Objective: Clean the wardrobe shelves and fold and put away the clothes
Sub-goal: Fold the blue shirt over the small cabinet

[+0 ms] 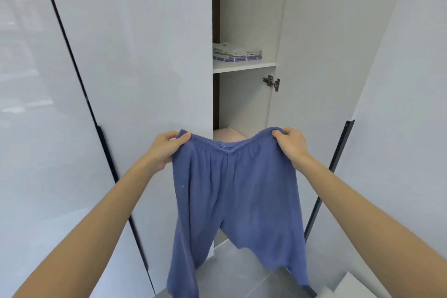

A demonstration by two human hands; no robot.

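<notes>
- One pair of blue pants (234,189), not folded, held up in the air by the waistband right in front of the open wardrobe compartment. Both legs dangle down toward the grey floor (229,271).
- Two hands, well apart, one on each end of the waistband. The left hand (167,150) pinches the left corner with the thumb on the front. The right hand (290,144) has its fingers curled over the elastic at the right corner.
- One shelf (244,67) showing inside the compartment, so there's a space above it and one below.
- On the shelf there's one small stack of folded clothes (235,52), sitting toward the left. I count at least two pieces: a pale greyish one on top, a purple one with light stripes at the bottom. Can't tell if there's more in between.
- In the lower space one pink soft thing (228,134) peeks out behind the waistband. It's mostly hidden, no idea what it is.
- One metal hinge (272,82) on the right wall just under the shelf, with the open door (314,55) swung out to the right.
- Two dark handle strips: one on the closed door at left (104,143), one along a white panel edge at right (338,150).
</notes>
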